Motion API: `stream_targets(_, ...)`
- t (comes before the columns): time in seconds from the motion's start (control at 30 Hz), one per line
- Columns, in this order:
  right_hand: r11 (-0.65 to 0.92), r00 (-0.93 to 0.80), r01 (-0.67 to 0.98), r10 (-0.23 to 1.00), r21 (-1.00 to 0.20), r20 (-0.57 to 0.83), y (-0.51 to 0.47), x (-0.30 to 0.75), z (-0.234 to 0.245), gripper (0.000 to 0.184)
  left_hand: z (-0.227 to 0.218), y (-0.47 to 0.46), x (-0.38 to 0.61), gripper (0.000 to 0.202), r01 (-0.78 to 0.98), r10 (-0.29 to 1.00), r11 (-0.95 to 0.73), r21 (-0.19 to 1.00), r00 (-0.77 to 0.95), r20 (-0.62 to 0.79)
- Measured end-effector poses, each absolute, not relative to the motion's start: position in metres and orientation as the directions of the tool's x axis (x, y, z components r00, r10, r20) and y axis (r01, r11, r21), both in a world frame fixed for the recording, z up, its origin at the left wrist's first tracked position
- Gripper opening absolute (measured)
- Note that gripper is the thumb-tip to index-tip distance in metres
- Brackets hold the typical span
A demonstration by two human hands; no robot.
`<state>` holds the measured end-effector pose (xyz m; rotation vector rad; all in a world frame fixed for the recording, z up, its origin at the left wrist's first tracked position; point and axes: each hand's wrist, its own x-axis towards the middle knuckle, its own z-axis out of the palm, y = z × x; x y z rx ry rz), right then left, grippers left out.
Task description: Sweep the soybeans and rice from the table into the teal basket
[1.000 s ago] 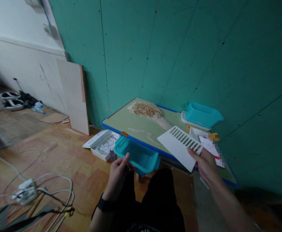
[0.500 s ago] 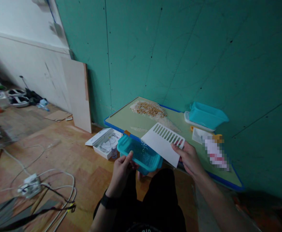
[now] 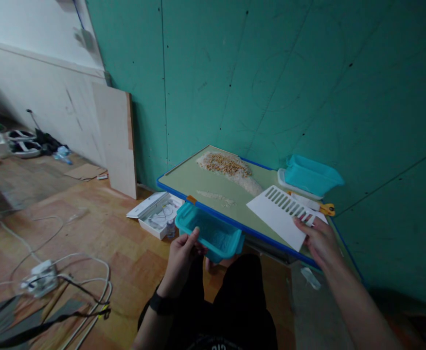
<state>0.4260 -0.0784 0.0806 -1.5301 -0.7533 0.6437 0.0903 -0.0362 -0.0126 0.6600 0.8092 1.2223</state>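
My left hand (image 3: 186,249) grips the near rim of a teal plastic bin (image 3: 213,238), thumb on top, holding it just below the table's front edge. My right hand (image 3: 318,240) pinches a white slotted card (image 3: 276,218) by its right side, over the right part of the table (image 3: 176,181). On the tabletop, a pile of white grains carries yellow kernels (image 3: 225,165) on top, with a tail of white grains (image 3: 247,183) running toward the card. A thin streak of white grains (image 3: 216,197) lies closer to the front edge.
A second teal bin (image 3: 311,175) stands on a white lid at the back right, near a yellow-handled tool (image 3: 327,209). A white box (image 3: 158,216) sits on the floor left of the table. Cables and a power strip (image 3: 41,278) lie farther left. A green wall (image 3: 271,87) rises behind.
My right hand has carried the slotted card rightward, away from above the bin. Grains that were falling off the front edge are no longer seen in the air. My left hand keeps its hold.
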Motion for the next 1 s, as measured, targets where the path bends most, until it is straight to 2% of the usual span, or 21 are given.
stream_targets(0.3, -0.037, 0.476, 0.182, 0.878, -0.983, 0.055, -0.030, 0.396, 0.079, 0.053, -0.012, -0.032, 0.085, 0.048, -0.543, 0.968, 0.250, 0.802, 0.136, -0.209)
stream_targets(0.57, -0.070, 0.370, 0.090, 0.929, -0.993, -0.031, -0.011, 0.370, 0.078, 0.051, -0.013, -0.030, 0.084, 0.050, -0.531, 0.962, 0.272, 0.803, 0.151, -0.226)
stream_targets(1.0, -0.001, 0.186, 0.039, 0.983, -0.999, 0.006, -0.012, 0.343, 0.088, 0.053, -0.018, -0.032, 0.083, 0.048, -0.550, 0.964, 0.266, 0.792, 0.148, -0.221)
